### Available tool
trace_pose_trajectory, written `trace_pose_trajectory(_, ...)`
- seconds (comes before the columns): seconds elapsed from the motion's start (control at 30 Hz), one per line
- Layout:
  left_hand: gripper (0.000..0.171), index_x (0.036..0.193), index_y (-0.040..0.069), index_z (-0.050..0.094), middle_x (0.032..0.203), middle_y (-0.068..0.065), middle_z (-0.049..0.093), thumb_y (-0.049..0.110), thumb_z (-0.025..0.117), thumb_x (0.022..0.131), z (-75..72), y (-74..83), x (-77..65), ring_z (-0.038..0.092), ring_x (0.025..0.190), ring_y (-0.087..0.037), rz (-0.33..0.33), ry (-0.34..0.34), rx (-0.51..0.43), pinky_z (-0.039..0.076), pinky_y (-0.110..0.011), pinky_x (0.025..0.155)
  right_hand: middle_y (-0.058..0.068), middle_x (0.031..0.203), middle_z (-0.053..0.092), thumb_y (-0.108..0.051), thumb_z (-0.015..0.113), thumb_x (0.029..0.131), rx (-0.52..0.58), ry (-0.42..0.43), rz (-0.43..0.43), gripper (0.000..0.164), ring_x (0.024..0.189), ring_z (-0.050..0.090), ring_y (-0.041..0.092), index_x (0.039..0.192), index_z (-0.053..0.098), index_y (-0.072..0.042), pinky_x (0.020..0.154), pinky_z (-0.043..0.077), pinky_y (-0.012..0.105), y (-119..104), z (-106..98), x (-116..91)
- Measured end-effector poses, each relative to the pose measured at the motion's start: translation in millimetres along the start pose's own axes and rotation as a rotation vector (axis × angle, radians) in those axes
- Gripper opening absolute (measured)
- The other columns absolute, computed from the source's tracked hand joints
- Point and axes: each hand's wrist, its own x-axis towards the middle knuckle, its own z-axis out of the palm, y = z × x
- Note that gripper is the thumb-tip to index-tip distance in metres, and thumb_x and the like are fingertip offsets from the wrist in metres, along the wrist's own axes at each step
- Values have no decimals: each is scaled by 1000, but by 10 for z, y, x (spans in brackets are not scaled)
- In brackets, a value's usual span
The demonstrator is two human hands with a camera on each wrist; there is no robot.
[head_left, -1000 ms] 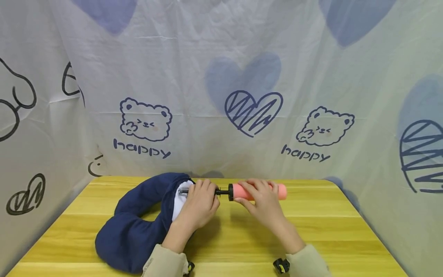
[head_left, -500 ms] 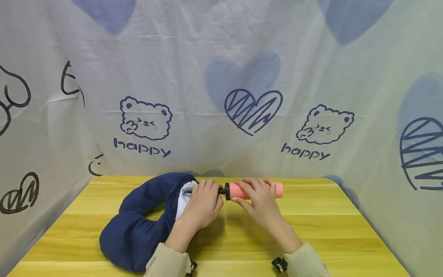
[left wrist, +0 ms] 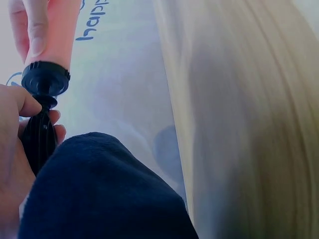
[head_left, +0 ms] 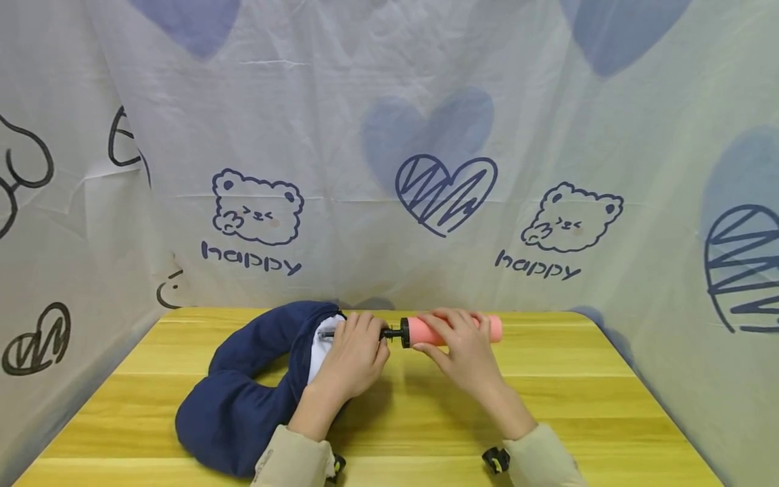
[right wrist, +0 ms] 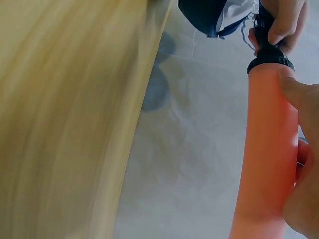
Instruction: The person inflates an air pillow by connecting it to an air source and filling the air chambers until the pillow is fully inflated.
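Note:
A hand air pump with a pink barrel [head_left: 422, 331] lies level between both hands, above the table. My right hand [head_left: 467, 350] wraps its fingers and thumb round the barrel. The left hand [head_left: 356, 355] grips the pump's ribbed black handle [left wrist: 41, 142], part of which the fingers hide. A short black rod shows between that hand and the barrel's black collar [head_left: 405, 333]. Left of the left hand, a thin dark tip overlaps the white lining [head_left: 319, 352] at the open end of a navy U-shaped neck pillow [head_left: 225, 419].
The neck pillow rests on the left part of a wood-grain table [head_left: 566, 399]. Close behind the table's far edge hangs a pale cloth [head_left: 365, 270] printed with hearts and bears. More cloth closes off both sides.
The pink barrel and right hand shifted left toward the left hand, then back slightly right. The pillow slid a little to the right early on, and both hands kept their grip.

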Motion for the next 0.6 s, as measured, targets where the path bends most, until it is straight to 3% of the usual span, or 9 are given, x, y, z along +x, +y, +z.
trace_pose_trajectory(0.2, 21, 118, 7, 65, 113, -8, 59, 18, 55, 103, -34, -75, 18, 47, 104, -28, -19, -17, -10, 37, -43, 86, 10, 119, 70, -35, 86, 81, 4, 5, 4, 54, 112, 63, 34, 129, 73, -13, 98, 33, 65, 100, -51, 8)
trace_pose_trajectory(0.4, 25, 123, 7, 64, 118, -8, 58, 18, 53, 104, -110, -165, 17, 45, 107, -29, -61, -61, -44, 35, -45, 91, 9, 122, 68, -33, 87, 84, 28, -55, 52, 53, 116, 61, 33, 131, 72, -14, 103, 30, 64, 224, -155, 0)
trace_pose_trajectory(0.6, 24, 121, 5, 65, 115, -8, 58, 16, 55, 102, -181, -279, 12, 45, 105, -29, -95, -31, -64, 33, -46, 91, 9, 125, 67, -32, 86, 85, 38, -92, 98, 53, 120, 59, 34, 132, 71, -14, 106, 26, 63, 379, -280, -1)
